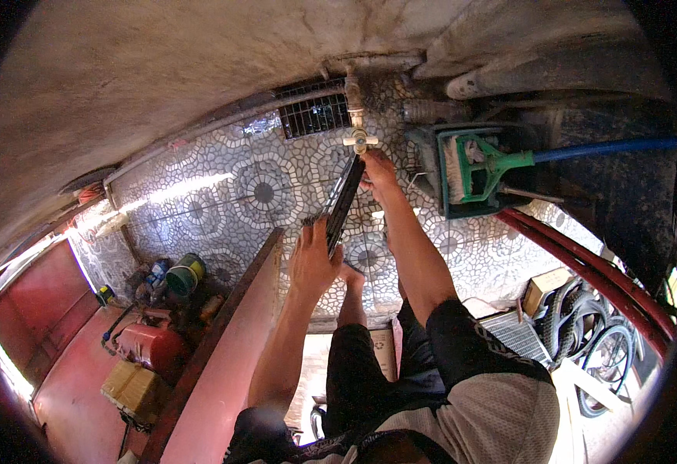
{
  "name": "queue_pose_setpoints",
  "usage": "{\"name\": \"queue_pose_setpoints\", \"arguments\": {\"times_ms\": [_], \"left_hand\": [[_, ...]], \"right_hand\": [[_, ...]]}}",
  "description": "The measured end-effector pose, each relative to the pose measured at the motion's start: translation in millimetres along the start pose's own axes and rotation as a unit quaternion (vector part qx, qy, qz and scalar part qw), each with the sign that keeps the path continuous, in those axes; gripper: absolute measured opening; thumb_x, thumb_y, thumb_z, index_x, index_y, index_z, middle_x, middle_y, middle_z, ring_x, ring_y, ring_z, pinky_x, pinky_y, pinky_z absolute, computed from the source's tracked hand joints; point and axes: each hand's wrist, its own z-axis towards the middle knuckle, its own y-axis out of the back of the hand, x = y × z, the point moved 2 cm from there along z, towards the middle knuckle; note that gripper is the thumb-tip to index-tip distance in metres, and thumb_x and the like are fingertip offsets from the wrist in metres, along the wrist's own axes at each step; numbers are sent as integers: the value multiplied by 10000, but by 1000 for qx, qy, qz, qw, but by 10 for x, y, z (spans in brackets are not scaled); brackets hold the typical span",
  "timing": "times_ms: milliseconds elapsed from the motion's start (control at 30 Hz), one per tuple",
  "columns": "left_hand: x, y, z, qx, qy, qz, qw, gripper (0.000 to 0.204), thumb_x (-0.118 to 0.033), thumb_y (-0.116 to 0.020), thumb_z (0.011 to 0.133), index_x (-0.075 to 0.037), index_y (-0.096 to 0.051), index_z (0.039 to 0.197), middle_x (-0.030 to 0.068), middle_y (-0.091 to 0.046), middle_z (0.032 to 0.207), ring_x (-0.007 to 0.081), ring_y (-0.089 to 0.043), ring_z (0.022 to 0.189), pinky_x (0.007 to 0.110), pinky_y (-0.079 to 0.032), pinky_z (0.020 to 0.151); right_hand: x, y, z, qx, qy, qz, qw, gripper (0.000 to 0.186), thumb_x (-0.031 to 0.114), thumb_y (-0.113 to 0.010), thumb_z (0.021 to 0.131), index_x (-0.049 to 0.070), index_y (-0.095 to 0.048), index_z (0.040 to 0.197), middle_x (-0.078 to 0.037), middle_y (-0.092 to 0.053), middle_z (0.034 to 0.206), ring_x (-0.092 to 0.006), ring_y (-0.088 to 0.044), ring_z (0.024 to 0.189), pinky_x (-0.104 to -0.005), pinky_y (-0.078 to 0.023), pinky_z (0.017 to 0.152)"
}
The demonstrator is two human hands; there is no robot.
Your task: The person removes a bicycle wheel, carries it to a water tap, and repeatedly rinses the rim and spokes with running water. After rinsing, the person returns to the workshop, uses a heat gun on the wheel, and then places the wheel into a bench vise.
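Note:
A long, flat black object (344, 203) with a ridged, shiny side slants below a wall tap (360, 141); its exact kind cannot be made out. My left hand (313, 259) is closed round its lower end, the thumb on one side and the fingers on the other. At the upper end, just under the tap, my right hand (378, 172) has its fingers curled against the object, partly hidden behind it. The tap has a pale cross-shaped handle. Whether water runs from it cannot be seen.
Patterned tiles (265, 193) cover the floor, with a drain grate (315, 116) by the wall. A green broom (497, 164) rests on a dark green bin (450, 210) to the right. Red pipes (586, 271) and tyres (562, 325) lie lower right. Beyond a low pink partition (226, 371) sits a red tank (153, 346).

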Motion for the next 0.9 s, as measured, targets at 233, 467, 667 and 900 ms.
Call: {"name": "queue_pose_setpoints", "arguments": {"times_ms": [233,467,667,900], "left_hand": [[797,-245,-1139,-82,-23,-136,987,599,-89,-663,861,-12,-450,1415,254,-623,1126,472,-644,1012,526,-536,826],[493,-175,-648,-30,33,-112,993,542,-106,-643,898,-21,-448,1396,262,-648,1156,487,-665,951,524,-567,717],[421,-171,-539,-31,39,-98,994,523,-123,-669,897,-16,-462,1365,262,-654,1148,480,-674,948,532,-563,701],[184,-218,-358,53,81,-49,994,620,-153,-650,895,-59,-392,1451,294,-651,1144,488,-669,943,582,-545,731]], "right_hand": [[244,-77,266,3,-32,-86,996,384,407,-702,930,133,-597,1178,-66,-586,971,-226,-615,813,-476,-550,784],[-126,-305,-630,13,32,-106,994,860,460,-738,892,156,-283,1555,-98,-541,1279,-249,-600,946,-494,-546,788],[-324,-286,-578,-20,83,-71,994,912,393,-757,864,21,-283,1548,-230,-616,1230,-269,-622,996,-402,-538,786],[-520,6,55,-74,193,-198,958,819,420,-673,930,-28,-306,1508,-265,-600,1251,-367,-642,1081,-450,-542,801]]}}
